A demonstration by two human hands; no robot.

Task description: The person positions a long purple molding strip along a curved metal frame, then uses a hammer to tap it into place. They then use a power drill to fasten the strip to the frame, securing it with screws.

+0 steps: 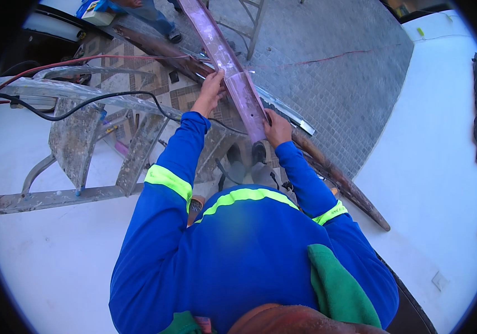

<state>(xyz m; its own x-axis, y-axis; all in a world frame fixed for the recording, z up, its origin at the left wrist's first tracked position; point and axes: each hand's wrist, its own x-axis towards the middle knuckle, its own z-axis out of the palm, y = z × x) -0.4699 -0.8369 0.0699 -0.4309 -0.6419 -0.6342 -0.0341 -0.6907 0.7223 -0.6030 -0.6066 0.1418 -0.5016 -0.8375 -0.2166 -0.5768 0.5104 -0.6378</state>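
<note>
A long channel-shaped metal beam (242,92), coated pinkish purple with pale smears, runs from in front of my waist up past the top edge. My left hand (210,93) grips its left edge, with the fingers partly hidden by the beam. Lower down, my right hand (277,128) is closed around the right edge near the close end. The beam's far end lies out of view.
To the left is a paint-spattered ladder (77,133), crossed by a black cable (91,101) and a red cable (110,56). A brown pole (355,197) and a silver metal strip (300,121) pass beneath the beam. Another person's leg (155,16) and a second ladder (255,25) are farther off.
</note>
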